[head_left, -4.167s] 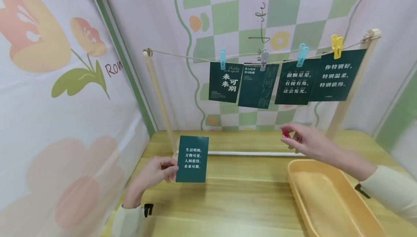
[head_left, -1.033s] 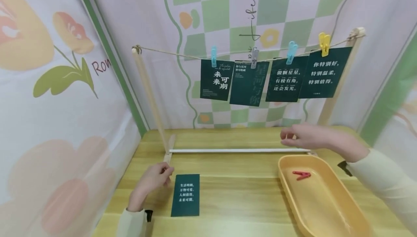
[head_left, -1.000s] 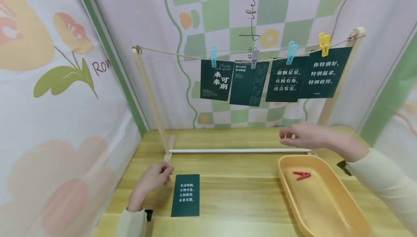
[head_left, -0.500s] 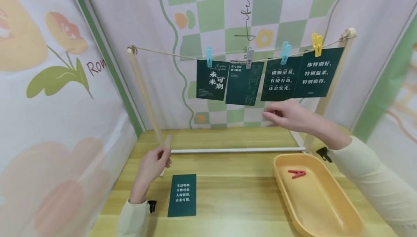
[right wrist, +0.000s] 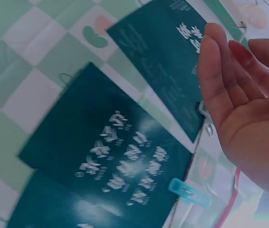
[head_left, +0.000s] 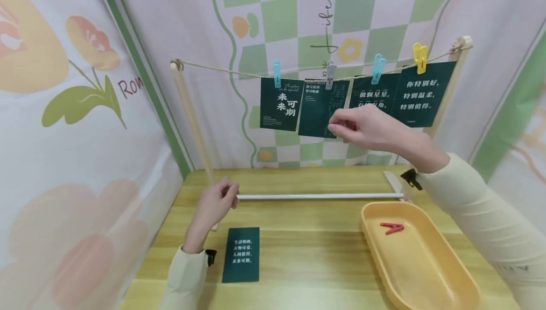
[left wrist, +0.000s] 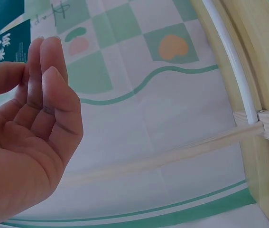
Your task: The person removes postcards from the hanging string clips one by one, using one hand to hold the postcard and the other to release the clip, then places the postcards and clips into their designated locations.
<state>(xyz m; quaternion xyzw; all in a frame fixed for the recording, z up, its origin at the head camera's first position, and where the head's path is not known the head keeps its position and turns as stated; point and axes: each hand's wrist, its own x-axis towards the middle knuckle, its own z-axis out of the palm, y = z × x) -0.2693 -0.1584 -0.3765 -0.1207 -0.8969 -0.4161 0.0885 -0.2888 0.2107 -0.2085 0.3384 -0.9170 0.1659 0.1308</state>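
My right hand [head_left: 368, 127] hovers in front of the hanging green cards, overlapping the second card [head_left: 317, 111] and the third card [head_left: 362, 87] in the head view. Its fingers are loosely bent and hold nothing, as the right wrist view confirms. Lower on the left, my left hand [head_left: 217, 201] is raised over the table, nearest the left post [head_left: 192, 115] of the wooden stand; its fingers [left wrist: 60, 99] hang relaxed, with nothing between them. A green card [head_left: 241, 269] with white writing lies on the table near that hand. Inside the yellow tray [head_left: 377, 262] rests a red clothes peg [head_left: 391, 228].
A twine line [head_left: 222, 69] runs between two posts. Blue pegs, a grey peg [head_left: 330, 75] and a yellow peg [head_left: 420, 58] hold several green cards on it. A white rod [head_left: 315, 196] crosses the stand's base. Printed cloth [head_left: 273, 11] hangs behind.
The left hand has let go of its card, now on the table, and the red peg has left the right hand for the tray. Both hands have since risen, the right one leftward to the cards.
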